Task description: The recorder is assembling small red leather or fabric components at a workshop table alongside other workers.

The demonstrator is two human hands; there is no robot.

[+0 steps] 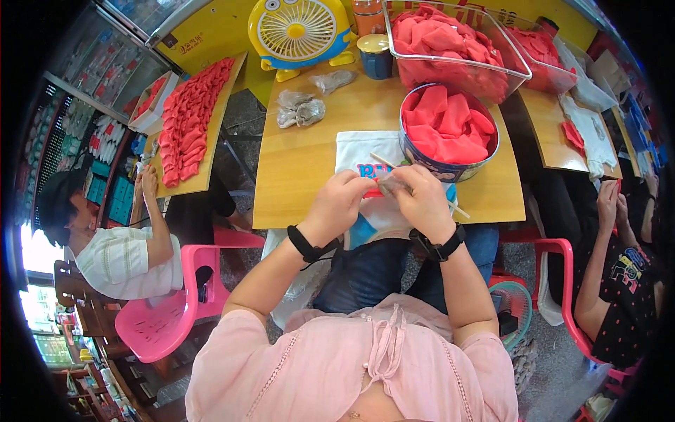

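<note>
Both hands meet at the near edge of the light wooden tabletop (309,162); the left hand (339,204) and the right hand (422,200) are each pinched narrow on the same small crumpled piece of clear plastic film with a sliver of red beneath it (389,185), held between them just over a white cloth printed in blue (358,151); what exactly the film wraps is too small to tell. It looks feather-light, limp and a little slippery, so it would best be gripped by its edges with fingertips, lightly, since a hard squeeze would only crease it. A thin pale stick (458,209) pokes out past the right hand; just beyond stands a round patterned tin heaped with folded red fabric pieces (450,130); behind that, a clear plastic bin of the same red pieces (450,42). More crumpled clear wrappers (302,109) lie farther up the table, near a yellow desk fan (299,32). To the left, another person sits at a board laid with rows of red pieces (190,119).
</note>
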